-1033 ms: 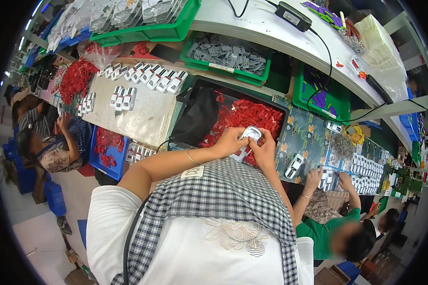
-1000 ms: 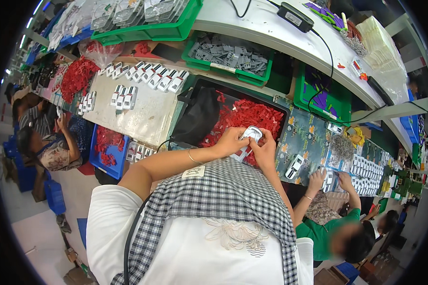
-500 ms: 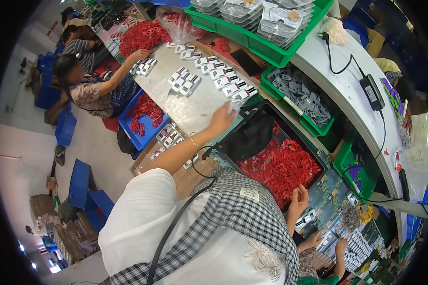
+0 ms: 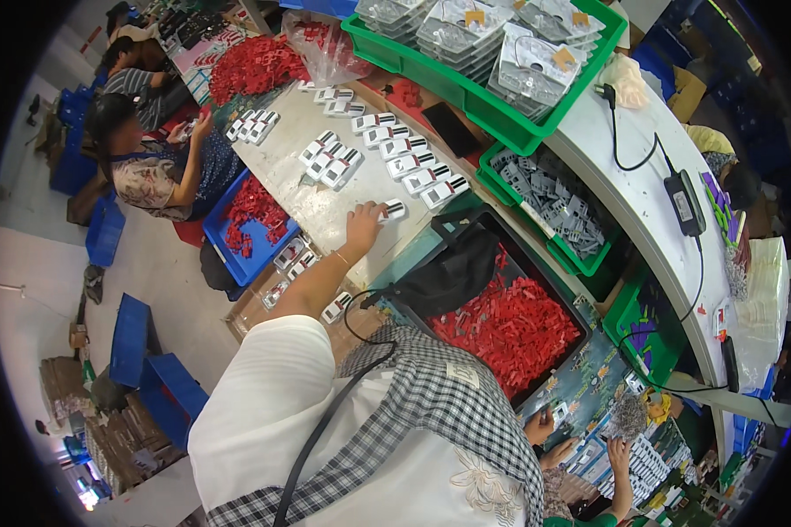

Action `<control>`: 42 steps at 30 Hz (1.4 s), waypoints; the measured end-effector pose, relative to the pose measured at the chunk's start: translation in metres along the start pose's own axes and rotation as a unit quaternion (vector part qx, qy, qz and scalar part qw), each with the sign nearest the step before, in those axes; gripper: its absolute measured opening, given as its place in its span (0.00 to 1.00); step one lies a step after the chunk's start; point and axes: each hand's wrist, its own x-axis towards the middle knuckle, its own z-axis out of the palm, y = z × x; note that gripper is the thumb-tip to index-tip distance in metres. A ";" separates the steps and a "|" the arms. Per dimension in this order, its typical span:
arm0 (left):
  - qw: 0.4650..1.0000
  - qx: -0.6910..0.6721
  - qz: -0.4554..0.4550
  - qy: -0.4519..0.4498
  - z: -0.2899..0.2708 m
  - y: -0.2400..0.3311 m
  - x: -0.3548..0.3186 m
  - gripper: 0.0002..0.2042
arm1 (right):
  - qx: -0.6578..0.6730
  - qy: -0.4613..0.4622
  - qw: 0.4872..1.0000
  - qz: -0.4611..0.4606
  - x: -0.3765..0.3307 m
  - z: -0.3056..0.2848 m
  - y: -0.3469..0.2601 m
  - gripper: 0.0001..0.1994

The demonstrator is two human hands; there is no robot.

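Observation:
My left hand point(image 4: 363, 228) is closed on the edge of a small white plastic case point(image 4: 394, 210) on the pale worktable point(image 4: 312, 206). Beyond it stands a slanting row of similar white cases point(image 4: 406, 164) with black and dark red ends; a smaller group point(image 4: 334, 163) sits to its left. My right hand point(image 4: 537, 428) shows only partly past my checked apron, its fingers closed round another small white case point(image 4: 560, 414). Between my hands lies a black tray point(image 4: 545, 276) full of red plastic pieces point(image 4: 523, 329), its far left part covered by a black cloth bag point(image 4: 453, 270).
A green tray point(image 4: 448, 92) with stacked clear packs and a green bin point(image 4: 536, 218) of grey parts stand at far right. A blue bin point(image 4: 214, 239) of red parts is left, beside a seated person point(image 4: 154, 167). Another person's hands point(image 4: 620, 455) work at lower right.
My left hand has moved left and slightly nearer, with a case at its fingers. My right hand has dropped lower and now holds a white case. The seated person's hand has drawn back from the table.

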 end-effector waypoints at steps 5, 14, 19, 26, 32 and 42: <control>0.979 0.048 -0.183 0.076 -0.012 -0.064 0.056 0.21 | -0.249 -0.053 0.964 -0.075 0.019 -0.004 0.067 0.25; 0.977 -0.061 -0.173 0.111 0.001 -0.103 0.067 0.20 | -0.191 0.048 0.980 0.035 0.008 0.011 0.103 0.30; 0.982 -0.145 -0.084 0.085 0.023 -0.044 0.009 0.23 | -0.002 0.121 0.981 0.150 0.003 0.013 0.097 0.43; 0.946 -0.318 0.062 0.003 -0.037 0.101 -0.026 0.17 | 0.167 -0.064 0.923 0.340 0.034 0.000 0.030 0.25; 0.867 -0.342 0.346 -0.105 -0.092 0.245 -0.048 0.16 | 0.349 -0.153 0.914 0.138 0.005 -0.031 -0.073 0.11; 0.715 -0.219 0.519 -0.414 -0.065 0.302 -0.092 0.18 | 0.228 -0.464 0.851 -0.097 -0.008 0.008 -0.167 0.16</control>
